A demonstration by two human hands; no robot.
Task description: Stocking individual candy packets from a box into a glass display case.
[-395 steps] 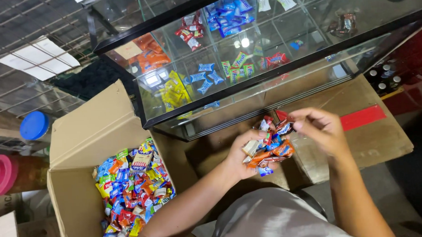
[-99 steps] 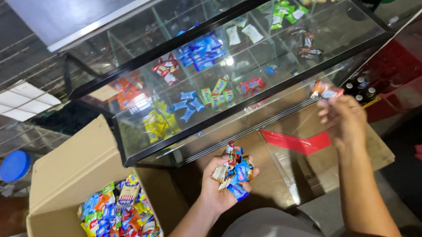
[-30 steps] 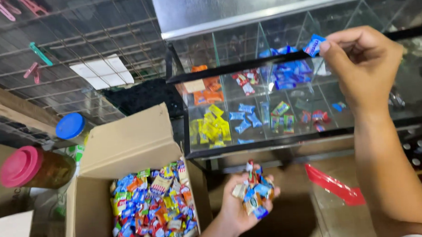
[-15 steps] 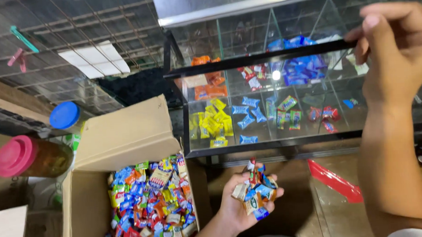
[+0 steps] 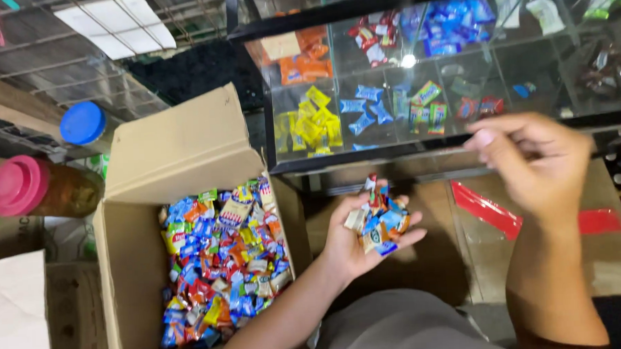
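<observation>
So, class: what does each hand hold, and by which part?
Left hand: small colourful wrapped sweets, heaped loosely on its open palm. Right hand: blurred, nothing visibly held.

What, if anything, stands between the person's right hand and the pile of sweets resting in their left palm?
Nothing visible does. The right hand hangs empty and blurred beside the sweets cupped in the left hand, with only open space between them.

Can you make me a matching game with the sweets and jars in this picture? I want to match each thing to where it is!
Things:
1. open brown cardboard box
2. small pile of wrapped sweets
3. yellow wrapped sweets
4. jar with a round pink lid

Places:
A. in a glass case compartment
B. left of the box
C. on the left hand's open palm
D. lower left, full of mixed sweets

Pairs: 1-D, 2-C, 3-A, 4-B
</observation>
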